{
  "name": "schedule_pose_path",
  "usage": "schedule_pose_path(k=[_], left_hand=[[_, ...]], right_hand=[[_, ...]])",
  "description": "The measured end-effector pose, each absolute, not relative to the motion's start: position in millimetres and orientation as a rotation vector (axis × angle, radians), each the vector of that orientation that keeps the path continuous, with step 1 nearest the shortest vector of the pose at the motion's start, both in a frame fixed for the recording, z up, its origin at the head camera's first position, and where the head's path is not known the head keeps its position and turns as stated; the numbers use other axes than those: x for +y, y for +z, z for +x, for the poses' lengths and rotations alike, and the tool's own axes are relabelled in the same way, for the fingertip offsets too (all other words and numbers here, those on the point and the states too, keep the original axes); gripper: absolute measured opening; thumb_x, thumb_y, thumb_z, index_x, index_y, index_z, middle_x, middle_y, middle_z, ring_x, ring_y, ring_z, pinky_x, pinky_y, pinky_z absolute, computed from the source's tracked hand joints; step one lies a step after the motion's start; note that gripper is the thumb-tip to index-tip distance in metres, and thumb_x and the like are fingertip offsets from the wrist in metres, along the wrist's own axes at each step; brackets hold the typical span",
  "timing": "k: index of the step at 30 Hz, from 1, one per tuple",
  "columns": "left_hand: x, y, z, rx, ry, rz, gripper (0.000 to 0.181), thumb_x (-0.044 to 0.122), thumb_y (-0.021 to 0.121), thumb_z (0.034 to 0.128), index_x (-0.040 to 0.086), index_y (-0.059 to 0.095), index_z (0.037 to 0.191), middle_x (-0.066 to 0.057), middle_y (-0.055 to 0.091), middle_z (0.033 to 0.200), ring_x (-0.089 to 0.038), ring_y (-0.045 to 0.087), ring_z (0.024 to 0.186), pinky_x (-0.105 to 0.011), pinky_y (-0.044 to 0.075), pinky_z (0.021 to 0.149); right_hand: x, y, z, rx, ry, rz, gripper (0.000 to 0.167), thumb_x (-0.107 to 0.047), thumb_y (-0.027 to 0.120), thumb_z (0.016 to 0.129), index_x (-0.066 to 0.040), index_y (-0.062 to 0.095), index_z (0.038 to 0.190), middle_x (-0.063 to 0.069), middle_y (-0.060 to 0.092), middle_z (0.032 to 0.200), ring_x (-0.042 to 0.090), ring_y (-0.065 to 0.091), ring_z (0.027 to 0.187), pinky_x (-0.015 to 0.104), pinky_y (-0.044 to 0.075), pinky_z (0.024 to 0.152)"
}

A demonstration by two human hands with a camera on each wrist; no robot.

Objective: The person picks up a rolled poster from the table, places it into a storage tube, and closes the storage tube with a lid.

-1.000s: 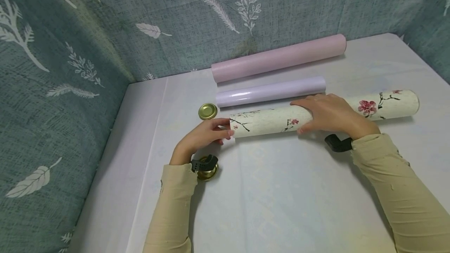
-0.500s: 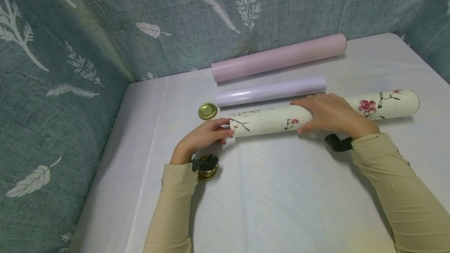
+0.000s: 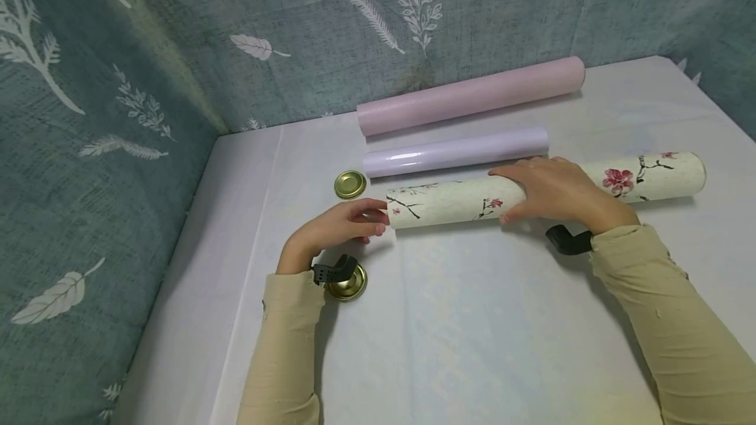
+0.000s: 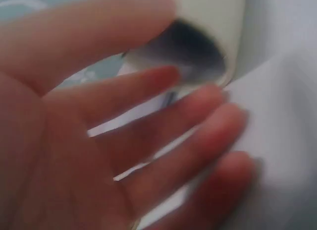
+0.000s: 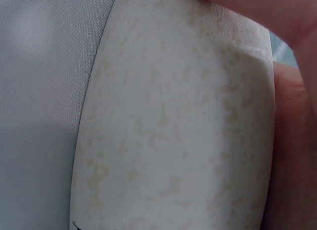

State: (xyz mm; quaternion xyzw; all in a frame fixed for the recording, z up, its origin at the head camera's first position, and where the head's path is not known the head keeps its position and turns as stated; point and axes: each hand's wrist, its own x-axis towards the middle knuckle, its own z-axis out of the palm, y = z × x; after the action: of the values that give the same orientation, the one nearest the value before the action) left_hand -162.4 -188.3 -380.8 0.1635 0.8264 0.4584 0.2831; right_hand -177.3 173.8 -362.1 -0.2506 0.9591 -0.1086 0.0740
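A cream wallpaper roll [image 3: 449,203] with dark branches and red blossoms lies across the white table in the head view. My right hand [image 3: 546,192] holds it near the middle, thumb on the near side and fingers over the far side. The right wrist view shows its mottled surface [image 5: 163,121] close up, between thumb and fingers. By the roll's left end is my left hand [image 3: 336,223], its fingers spread and loosely bent, gripping nothing. The left wrist view shows these fingers [image 4: 213,136] in front of the roll's dark hollow end [image 4: 183,49].
Behind the cream roll lie a shiny lilac roll [image 3: 455,151] and a pink roll [image 3: 472,95]. One gold round lid [image 3: 350,184] sits left of the lilac roll. Another gold lid [image 3: 350,284] is partly hidden by the left wrist strap. Green leaf-patterned fabric [image 3: 283,31] borders the table.
My left hand has drawn back slightly to the left from the roll's end, where thumb and fingers were at its rim. The right hand and the rolls stay in place.
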Motion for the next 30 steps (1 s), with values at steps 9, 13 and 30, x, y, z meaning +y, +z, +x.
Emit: schedule_pose_path(k=[9,13,30], left_hand=[[-206,-379,-160,2.295,1.080,0.437,0.036,0.019,0.061,0.0842,0.012,0.052,0.118,-0.003,0.059,0.101,-0.017,0.056,0.089,-0.031,0.046,0.077],[-207,-376,-160,2.359,0.974,0.451,0.031,0.016,0.063,0.0820,0.013,0.056,0.112,-0.003,0.057,0.095,-0.015,0.051,0.089,-0.029,0.042,0.078],[-210,-375,-142,2.401,0.850,0.376,0.029,0.017,0.066,0.0789,0.014,0.058,0.107,-0.004,0.052,0.091,-0.018,0.046,0.085,-0.031,0.039,0.075]], right_hand=[[174,-362,-177,2.860,-0.312,-0.755,0.090,-0.067,0.067,0.059,-0.024,0.041,0.134,0.007,0.050,0.125,0.029,0.045,0.113,0.052,0.033,0.086],[175,-361,-177,2.864,-0.308,-0.757,0.091,-0.068,0.066,0.059,-0.023,0.041,0.134,0.008,0.051,0.124,0.030,0.046,0.112,0.052,0.034,0.085],[176,-361,-176,2.832,-0.306,-0.760,0.091,-0.067,0.066,0.059,-0.023,0.040,0.134,0.010,0.049,0.126,0.031,0.044,0.114,0.053,0.034,0.085]])
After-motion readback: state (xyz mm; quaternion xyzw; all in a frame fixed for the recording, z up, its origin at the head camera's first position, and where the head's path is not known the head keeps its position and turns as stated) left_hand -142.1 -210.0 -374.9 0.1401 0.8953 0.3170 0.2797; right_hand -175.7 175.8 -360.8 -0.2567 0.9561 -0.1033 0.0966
